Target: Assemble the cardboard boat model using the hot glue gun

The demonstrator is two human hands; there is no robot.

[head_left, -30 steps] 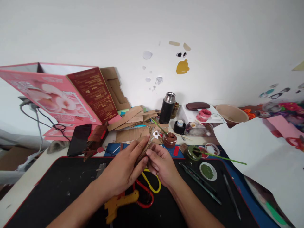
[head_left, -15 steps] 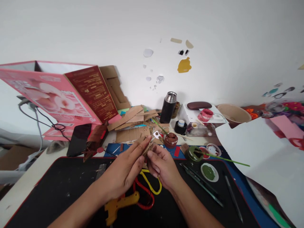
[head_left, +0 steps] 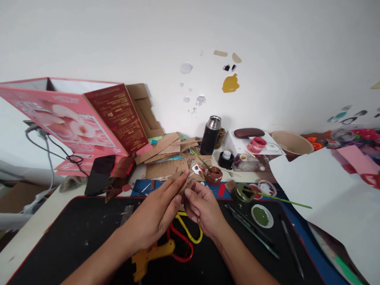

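A small brown piece that looks like cardboard (head_left: 184,187) is between my two hands above the black mat, mostly covered by fingers. My left hand (head_left: 160,204) presses on it from the left, fingers long and close together, thumb beneath. From the right, my right hand (head_left: 203,206) pinches its edge between thumb and curled fingers. Under my hands lie scissors with a yellow handle loop (head_left: 190,228) and a red handle loop (head_left: 184,253). A yellow glue gun (head_left: 151,255) is just below my left hand.
Cardboard scraps (head_left: 163,152) and a black thermos (head_left: 210,136) stand behind. Open paint jars, one brown (head_left: 213,176) and one green (head_left: 242,192), hold brushes. A craft knife (head_left: 252,229) and pen (head_left: 292,247) lie right. A phone (head_left: 99,174) and pink box (head_left: 59,118) are left.
Hands and the brown piece keep almost the same position and grip. The whole view has shifted very slightly.
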